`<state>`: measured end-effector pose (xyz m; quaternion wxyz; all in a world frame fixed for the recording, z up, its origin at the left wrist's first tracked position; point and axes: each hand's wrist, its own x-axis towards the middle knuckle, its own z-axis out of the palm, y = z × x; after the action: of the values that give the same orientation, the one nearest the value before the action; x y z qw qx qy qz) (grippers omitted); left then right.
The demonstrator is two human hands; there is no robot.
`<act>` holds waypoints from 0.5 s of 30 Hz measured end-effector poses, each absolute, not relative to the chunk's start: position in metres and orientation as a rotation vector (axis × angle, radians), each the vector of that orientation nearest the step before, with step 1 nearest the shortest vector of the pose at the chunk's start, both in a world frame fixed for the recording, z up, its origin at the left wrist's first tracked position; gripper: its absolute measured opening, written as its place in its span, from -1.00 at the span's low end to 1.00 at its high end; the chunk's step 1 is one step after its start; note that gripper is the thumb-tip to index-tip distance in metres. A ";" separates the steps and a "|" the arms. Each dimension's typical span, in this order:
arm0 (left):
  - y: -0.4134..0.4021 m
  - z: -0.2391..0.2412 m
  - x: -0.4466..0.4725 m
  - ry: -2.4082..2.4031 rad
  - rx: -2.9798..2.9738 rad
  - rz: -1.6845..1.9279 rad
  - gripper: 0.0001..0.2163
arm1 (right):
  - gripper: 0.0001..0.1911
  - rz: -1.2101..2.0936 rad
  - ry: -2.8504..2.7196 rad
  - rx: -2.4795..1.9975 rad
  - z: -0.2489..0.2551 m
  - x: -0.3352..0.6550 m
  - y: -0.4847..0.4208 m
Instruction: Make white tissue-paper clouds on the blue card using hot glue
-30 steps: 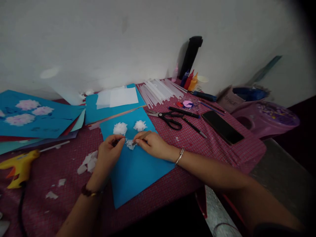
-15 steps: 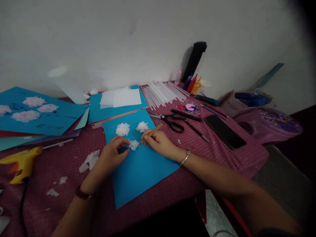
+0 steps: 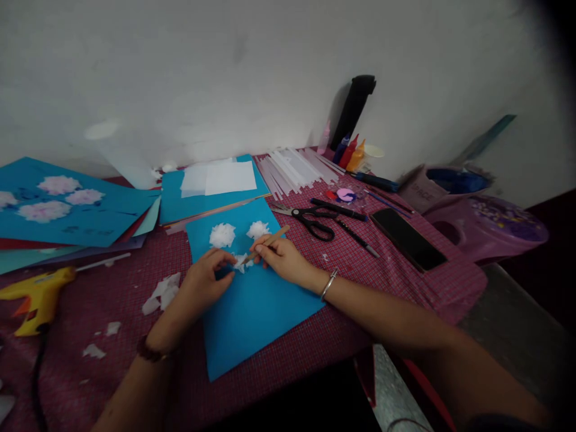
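A sheet of blue paper (image 3: 252, 324) lies before me, bearing two fluffy white paper flowers (image 3: 222, 235) near its far edge. Below them sits a smaller crumpled piece of white tissue paper (image 3: 241, 264). My right hand (image 3: 281, 257) pinches a thin flat wooden stick (image 3: 275, 236), its tip on the tissue piece. On the left side of that piece, my left hand (image 3: 209, 279) rests with thumb and forefinger curved and apart; the fingertips are at the tissue's edge. Whether they grip it is too small to tell.
Scissors (image 3: 310, 222), pens and a phone (image 3: 407, 239) lie to the right. A yellow glue gun (image 3: 42, 300) and tissue scraps (image 3: 162, 293) are on the left. Behind stand paint bottles (image 3: 350, 153) and white strips (image 3: 297, 168). A finished flower picture (image 3: 90, 222) lies at far left.
My right hand has shifted slightly left, bringing the stick's tip from the tissue's right side onto its middle. My left hand has stayed nearly still.
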<state>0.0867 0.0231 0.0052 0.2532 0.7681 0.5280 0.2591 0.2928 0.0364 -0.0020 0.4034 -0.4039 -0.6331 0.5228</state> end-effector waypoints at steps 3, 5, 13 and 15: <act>0.023 0.008 0.087 1.363 2.062 0.727 -0.85 | -0.84 1.325 -1.590 -1.038 -0.002 0.292 0.037; 0.024 0.009 0.087 1.299 2.095 0.727 -0.82 | -0.85 1.326 -1.589 -1.051 -0.001 0.292 0.037; 0.028 0.005 0.085 1.362 2.154 0.743 -0.79 | -0.84 1.373 -1.487 -1.042 0.004 0.296 0.035; 0.028 0.004 0.085 1.355 2.171 0.738 -0.79 | -0.84 1.381 -1.521 -1.028 0.002 0.296 0.035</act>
<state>0.0847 0.0283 0.0040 0.2370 0.7920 0.4942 0.2691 0.2959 0.0349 0.0024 0.4097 -0.4082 -0.6041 0.5483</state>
